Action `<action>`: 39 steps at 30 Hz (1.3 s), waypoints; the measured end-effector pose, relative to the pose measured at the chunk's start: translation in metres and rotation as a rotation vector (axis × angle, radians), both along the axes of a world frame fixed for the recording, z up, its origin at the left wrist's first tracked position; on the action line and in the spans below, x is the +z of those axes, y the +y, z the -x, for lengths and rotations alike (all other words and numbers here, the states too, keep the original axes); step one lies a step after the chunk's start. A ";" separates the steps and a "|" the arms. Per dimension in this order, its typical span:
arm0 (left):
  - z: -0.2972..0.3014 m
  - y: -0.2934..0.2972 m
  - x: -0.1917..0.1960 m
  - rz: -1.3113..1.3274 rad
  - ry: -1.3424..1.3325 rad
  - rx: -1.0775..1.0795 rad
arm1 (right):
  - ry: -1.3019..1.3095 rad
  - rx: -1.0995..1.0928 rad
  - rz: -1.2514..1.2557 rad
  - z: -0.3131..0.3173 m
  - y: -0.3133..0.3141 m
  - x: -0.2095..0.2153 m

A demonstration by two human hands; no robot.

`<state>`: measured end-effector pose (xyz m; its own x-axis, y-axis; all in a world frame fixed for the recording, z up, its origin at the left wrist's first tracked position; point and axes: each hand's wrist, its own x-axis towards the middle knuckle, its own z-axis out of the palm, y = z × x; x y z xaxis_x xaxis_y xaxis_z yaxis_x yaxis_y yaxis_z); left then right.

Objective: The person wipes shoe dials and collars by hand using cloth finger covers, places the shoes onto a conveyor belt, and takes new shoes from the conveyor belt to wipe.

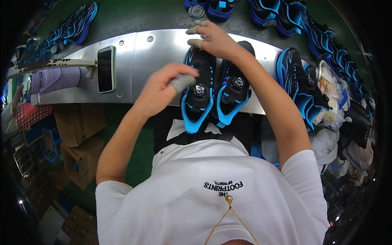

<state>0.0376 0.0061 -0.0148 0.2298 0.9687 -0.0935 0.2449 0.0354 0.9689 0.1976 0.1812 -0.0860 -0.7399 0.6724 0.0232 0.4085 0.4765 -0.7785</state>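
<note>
A pair of black and blue sneakers lies side by side before me, toes away, each with a round dial on its tongue: the left shoe (199,77) and the right shoe (237,83). My left hand (163,87) hovers at the left shoe's outer side, thumb wrapped in grey tape. Its fingers are loosely bent and slightly blurred, and nothing shows in them. Over the left shoe's toe, my right hand (216,40) has its fingers spread, with pale covers on several fingertips. It holds nothing. The right forearm crosses above the right shoe and hides part of it.
The shoes rest on a curved metal ledge (143,65) with a phone (105,69) and a purple bottle (59,79) at left. More sneakers (296,75) stand at right beside a plastic-wrapped tray (328,96). Others line the dark green surface (159,14) beyond. Cardboard boxes (79,124) stand lower left.
</note>
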 end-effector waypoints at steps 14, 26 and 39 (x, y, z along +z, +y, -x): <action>-0.035 0.032 0.042 0.252 0.781 -0.277 | -0.095 0.106 -0.401 -0.061 -0.122 0.078; -0.040 0.023 0.033 0.017 0.837 -0.175 | -0.156 0.073 -0.435 -0.056 -0.122 0.072; -0.036 0.031 0.041 0.135 0.904 -0.300 | -0.229 0.101 -0.358 -0.050 -0.122 0.078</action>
